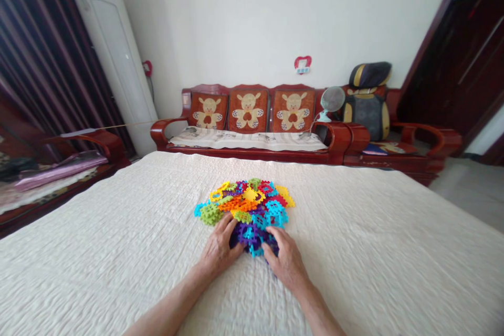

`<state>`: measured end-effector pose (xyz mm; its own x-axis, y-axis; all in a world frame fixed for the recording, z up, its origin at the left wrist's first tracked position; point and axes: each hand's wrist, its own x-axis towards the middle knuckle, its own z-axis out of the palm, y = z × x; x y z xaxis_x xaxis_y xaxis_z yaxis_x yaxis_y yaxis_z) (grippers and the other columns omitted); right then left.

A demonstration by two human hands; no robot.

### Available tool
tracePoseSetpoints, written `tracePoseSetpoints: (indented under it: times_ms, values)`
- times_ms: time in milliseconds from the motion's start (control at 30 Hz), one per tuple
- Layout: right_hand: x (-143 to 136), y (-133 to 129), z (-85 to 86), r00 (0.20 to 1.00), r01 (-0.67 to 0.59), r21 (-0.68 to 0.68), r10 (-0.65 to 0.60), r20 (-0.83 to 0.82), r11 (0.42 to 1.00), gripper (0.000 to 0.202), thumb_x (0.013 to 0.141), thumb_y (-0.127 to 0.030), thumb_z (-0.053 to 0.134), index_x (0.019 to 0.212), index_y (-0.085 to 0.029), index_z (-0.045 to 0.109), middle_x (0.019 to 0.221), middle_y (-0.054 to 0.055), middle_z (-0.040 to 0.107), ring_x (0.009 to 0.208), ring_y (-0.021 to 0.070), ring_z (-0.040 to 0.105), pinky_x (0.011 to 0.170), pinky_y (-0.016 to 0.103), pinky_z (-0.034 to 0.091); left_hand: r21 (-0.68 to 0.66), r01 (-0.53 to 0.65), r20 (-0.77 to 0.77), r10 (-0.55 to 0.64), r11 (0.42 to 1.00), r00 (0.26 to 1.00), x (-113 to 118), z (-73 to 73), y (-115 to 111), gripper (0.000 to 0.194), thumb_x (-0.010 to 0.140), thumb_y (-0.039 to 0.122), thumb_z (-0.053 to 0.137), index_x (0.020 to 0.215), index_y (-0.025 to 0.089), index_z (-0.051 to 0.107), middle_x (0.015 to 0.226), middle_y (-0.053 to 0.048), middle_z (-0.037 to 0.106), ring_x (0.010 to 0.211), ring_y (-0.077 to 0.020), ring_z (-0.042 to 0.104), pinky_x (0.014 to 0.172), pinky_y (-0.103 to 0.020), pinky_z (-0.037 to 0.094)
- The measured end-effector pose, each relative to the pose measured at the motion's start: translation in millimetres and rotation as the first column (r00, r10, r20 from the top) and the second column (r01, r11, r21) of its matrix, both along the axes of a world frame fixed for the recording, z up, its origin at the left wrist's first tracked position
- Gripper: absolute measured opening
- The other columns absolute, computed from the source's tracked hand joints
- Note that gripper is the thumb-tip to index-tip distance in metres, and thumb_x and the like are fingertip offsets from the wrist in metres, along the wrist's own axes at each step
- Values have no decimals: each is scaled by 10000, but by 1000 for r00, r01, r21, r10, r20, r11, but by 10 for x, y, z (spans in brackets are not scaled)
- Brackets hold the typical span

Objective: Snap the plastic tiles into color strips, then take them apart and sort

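Note:
A heap of plastic interlocking building pieces [246, 202] with notched edges lies on the quilted cover. They are orange, yellow, green, red, light blue and purple, and many look like window frames. At its near edge, purple pieces [249, 233] sit between my two hands with light blue ones among them. My left hand [220, 247] curls round the left side of these purple pieces, thumb and fingers on either side. From the right, my right hand [286, 257] grips them in the same way, its thumb and forefinger bent. The fingertips are partly hidden among the pieces.
The pale quilted cover [118, 231] spreads over a wide surface under my arms. Beyond it stand a red wooden sofa [338, 139] with bear cushions [249, 109], a small fan [333, 100] and an armchair with a massage pad [366, 115]. A white air conditioner [112, 47] stands left.

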<state>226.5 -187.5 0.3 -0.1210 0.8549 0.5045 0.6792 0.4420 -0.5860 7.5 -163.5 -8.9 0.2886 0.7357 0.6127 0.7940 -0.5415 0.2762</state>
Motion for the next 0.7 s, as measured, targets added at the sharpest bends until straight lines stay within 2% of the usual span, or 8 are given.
tracePoseSetpoints:
  times_ms: [267, 700]
  values:
    - [-2, 18, 4, 1000, -8, 14, 8, -3, 1000, 327, 825, -284, 496, 1133, -203, 571, 1078, 75, 631, 1005, 209, 585, 899, 366, 467, -38, -10, -35, 8, 999, 999, 8, 79, -37, 498, 792, 366, 567, 1251, 199, 474, 1324, -136, 472, 1224, -275, 466, 1005, -425, 434]
    - [17, 29, -12, 1000, 2, -4, -2, -1, 1000, 319, 831, -294, 484, 1126, -213, 573, 1081, 70, 636, 1011, 214, 586, 903, 367, 464, -35, -2, -28, 1, 999, 1000, 8, 74, -35, 514, 786, 350, 572, 1269, 212, 467, 1304, -125, 495, 1208, -274, 480, 992, -429, 438]
